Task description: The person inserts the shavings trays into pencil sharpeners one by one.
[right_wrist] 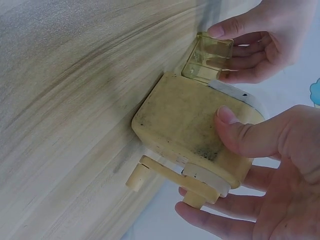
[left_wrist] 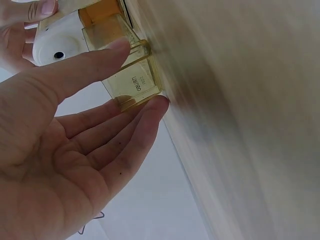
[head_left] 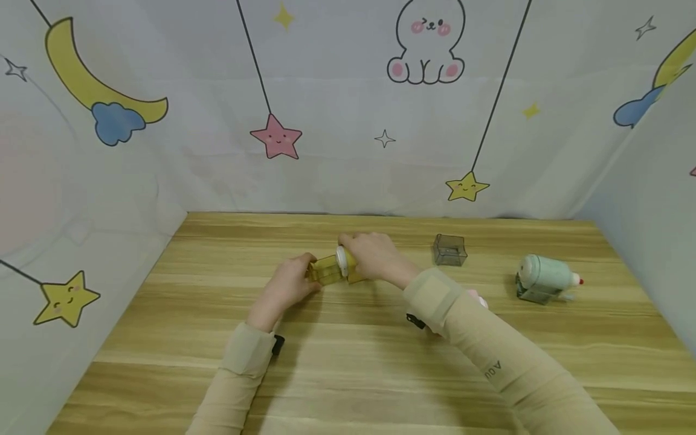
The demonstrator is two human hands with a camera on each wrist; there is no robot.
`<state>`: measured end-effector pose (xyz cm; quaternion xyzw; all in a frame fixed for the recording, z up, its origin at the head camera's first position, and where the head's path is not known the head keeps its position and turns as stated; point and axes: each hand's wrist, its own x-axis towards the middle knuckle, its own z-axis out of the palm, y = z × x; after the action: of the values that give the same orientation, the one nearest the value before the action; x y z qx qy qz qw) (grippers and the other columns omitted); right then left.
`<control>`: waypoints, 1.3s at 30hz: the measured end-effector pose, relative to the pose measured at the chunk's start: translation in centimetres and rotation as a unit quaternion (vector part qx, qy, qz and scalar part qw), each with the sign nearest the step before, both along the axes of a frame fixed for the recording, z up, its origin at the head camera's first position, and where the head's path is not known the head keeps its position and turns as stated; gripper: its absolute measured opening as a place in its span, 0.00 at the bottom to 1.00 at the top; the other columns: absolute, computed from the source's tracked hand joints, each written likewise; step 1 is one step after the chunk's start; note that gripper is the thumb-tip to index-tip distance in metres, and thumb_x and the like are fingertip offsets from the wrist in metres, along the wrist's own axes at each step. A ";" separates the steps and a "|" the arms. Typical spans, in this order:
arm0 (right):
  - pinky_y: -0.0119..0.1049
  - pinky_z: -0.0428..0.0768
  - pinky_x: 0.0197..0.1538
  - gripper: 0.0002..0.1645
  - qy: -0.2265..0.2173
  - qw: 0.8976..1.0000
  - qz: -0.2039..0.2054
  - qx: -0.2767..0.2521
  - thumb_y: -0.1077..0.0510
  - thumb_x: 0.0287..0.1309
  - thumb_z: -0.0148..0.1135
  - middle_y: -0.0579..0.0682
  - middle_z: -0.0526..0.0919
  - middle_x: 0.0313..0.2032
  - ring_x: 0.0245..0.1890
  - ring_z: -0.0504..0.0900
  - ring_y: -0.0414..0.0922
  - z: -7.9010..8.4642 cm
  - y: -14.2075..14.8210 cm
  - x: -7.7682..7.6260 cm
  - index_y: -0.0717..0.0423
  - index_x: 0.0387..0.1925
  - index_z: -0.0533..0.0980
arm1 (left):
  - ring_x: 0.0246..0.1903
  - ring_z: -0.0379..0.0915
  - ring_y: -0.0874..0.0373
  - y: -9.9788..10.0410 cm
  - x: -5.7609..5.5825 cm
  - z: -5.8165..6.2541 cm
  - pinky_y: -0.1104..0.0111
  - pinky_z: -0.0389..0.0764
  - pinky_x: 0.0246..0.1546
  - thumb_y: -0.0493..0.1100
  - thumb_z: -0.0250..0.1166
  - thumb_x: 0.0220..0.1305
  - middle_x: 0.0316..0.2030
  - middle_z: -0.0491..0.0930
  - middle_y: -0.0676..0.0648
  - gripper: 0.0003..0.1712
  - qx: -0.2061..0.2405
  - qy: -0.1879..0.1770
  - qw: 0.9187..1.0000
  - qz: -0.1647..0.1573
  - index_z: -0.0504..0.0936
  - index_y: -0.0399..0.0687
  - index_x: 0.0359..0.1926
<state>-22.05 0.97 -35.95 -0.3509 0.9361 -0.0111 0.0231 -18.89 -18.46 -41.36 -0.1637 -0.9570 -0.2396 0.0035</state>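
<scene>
A yellow crank pencil sharpener (right_wrist: 185, 120) with a white front (head_left: 341, 261) is low over the wooden table. My right hand (head_left: 375, 257) grips its body, the thumb lying on one side in the right wrist view. The crank handle (right_wrist: 170, 176) sticks out from the sharpener's back. My left hand (head_left: 288, 281) pinches a clear yellow shavings drawer (left_wrist: 134, 80) between thumb and fingers. This drawer sits at the sharpener's front, mostly outside the body; whether its inner end is inside cannot be told.
A grey see-through drawer (head_left: 450, 251) lies at the back, right of my hands. Farther right, a pale green sharpener (head_left: 546, 278) lies on the table (head_left: 337, 374). A pink thing (head_left: 477, 297) is mostly hidden by my right sleeve. Printed cloth walls (head_left: 337, 187) stand around the table.
</scene>
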 end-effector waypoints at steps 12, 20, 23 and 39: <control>0.33 0.75 0.20 0.28 0.002 1.000 0.000 0.003 0.59 0.46 0.65 0.52 0.82 0.42 0.21 0.72 0.42 0.1 0.1 0.0 0.51 0.51 0.67 | 0.34 0.74 0.50 0.1 -0.1 -0.1 0.56 0.80 0.35 0.40 0.70 0.45 0.40 0.80 0.36 0.30 -0.005 0.000 1.000 -0.004 0.72 0.32 0.49; 0.34 0.75 0.20 0.32 -0.002 1.000 -0.008 0.004 0.57 0.46 0.66 0.53 0.81 0.44 0.21 0.71 0.43 0.2 0.2 0.0 0.52 0.54 0.66 | 0.34 0.74 0.51 0.1 0.0 -0.1 0.56 0.80 0.36 0.40 0.70 0.45 0.41 0.79 0.35 0.30 -0.003 -0.010 1.000 0.003 0.71 0.33 0.50; 0.34 0.73 0.19 0.32 -0.001 1.000 -0.010 0.000 0.58 0.45 0.65 0.53 0.82 0.42 0.20 0.70 0.43 0.1 0.2 0.0 0.52 0.54 0.66 | 0.35 0.74 0.51 0.2 0.1 -0.1 0.56 0.80 0.36 0.40 0.70 0.45 0.41 0.79 0.35 0.30 -0.001 -0.012 1.000 0.005 0.71 0.33 0.50; 0.36 0.78 0.24 0.31 0.000 1.000 0.010 -0.014 0.58 0.44 0.68 0.53 0.82 0.41 0.23 0.73 0.42 0.0 0.3 0.0 0.52 0.52 0.67 | 0.34 0.74 0.52 0.5 0.1 -0.2 0.57 0.80 0.35 0.40 0.71 0.45 0.39 0.80 0.36 0.30 0.004 0.004 1.000 -0.015 0.72 0.32 0.49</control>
<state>-22.06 1.28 -35.94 -0.3604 0.9323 -0.0237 0.0183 -18.75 -17.91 -41.60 -0.1790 -0.9533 -0.2431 0.0043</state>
